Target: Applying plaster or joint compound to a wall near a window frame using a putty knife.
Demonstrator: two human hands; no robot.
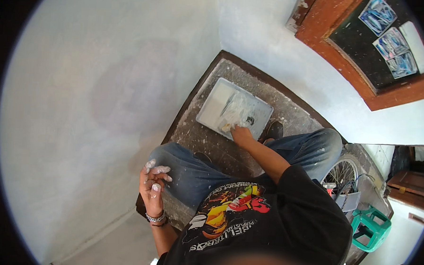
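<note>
A plastic paint tray [214, 103] with off-white, wet-looking material lies on the speckled floor between the walls. My right hand [240, 133] reaches into its lower edge, fingers closed on a small yellowish piece [227, 127], perhaps a sponge or pad; its exact kind is unclear. A dark blot shows in the tray beside that hand. My left hand [154, 179] is raised beside my left knee, fingers loosely curled but apart and empty, the tips coated in white. My jeans [305, 155] carry pale smudges, and my dark shoe [274, 130] sits just right of the tray.
Pale walls [81, 103] meet at the corner behind the tray. An orange wooden frame [320, 47] with pictures on a dark panel is upper right. Right of me are a bicycle wheel [335, 171], a green plastic stool [371, 227] and brown wooden furniture [411, 184].
</note>
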